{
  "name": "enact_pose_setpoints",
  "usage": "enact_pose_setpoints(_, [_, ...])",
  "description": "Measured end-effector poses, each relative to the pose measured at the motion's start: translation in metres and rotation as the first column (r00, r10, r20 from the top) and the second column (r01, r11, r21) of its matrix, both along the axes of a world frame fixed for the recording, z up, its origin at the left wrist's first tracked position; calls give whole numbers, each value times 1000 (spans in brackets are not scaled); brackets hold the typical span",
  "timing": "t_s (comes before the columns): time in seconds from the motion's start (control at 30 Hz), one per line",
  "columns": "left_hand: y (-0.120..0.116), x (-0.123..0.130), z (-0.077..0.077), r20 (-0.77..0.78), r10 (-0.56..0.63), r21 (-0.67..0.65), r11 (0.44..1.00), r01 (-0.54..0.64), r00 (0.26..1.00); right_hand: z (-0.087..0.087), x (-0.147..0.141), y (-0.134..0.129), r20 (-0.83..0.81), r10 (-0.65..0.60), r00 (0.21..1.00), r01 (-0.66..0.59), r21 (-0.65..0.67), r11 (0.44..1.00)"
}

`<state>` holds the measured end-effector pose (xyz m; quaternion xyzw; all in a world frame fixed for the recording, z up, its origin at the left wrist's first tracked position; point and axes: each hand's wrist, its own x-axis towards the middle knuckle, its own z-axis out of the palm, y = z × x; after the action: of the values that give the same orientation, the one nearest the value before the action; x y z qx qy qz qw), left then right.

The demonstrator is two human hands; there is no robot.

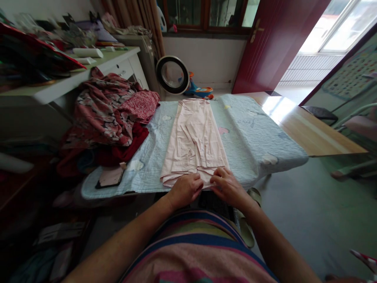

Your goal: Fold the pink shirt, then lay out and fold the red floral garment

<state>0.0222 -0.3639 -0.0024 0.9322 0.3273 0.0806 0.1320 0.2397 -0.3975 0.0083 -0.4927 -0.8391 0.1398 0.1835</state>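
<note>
A pale pink garment [196, 133] lies lengthwise on a light blue quilted cover [250, 137], its long sides folded inward and its sleeves lying along the middle. At the near edge, my left hand [187, 189] pinches the hem with curled fingers. Just to its right, my right hand [226, 184] grips the same hem with its fingers bent together. A small gap separates the two hands. The cloth directly under the fingers is partly hidden.
A heap of red patterned clothes [103, 114] rises at the left of the cover. Near it lies a phone [110, 177] in a dark case. Behind stand a white desk [129, 63] and a round fan [172, 74]. A wooden board [312, 129] extends at the right.
</note>
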Motion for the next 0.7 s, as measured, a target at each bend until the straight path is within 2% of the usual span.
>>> enact_pose_setpoints(0.27, [1,-2,-4,98,35,5,999,-35,995,-21,-17,9,-73,27,997,-27,6,1000])
enact_pose_setpoints(0.5, [3,-4,-12,74,44,88,995,-50,996,-19,-16,8,-150,49,988,-46,18,999])
enact_pose_setpoints(0.7, [4,-5,-14,102,48,75,996,-56,994,-19,-21,6,-214,-30,976,33,7,999])
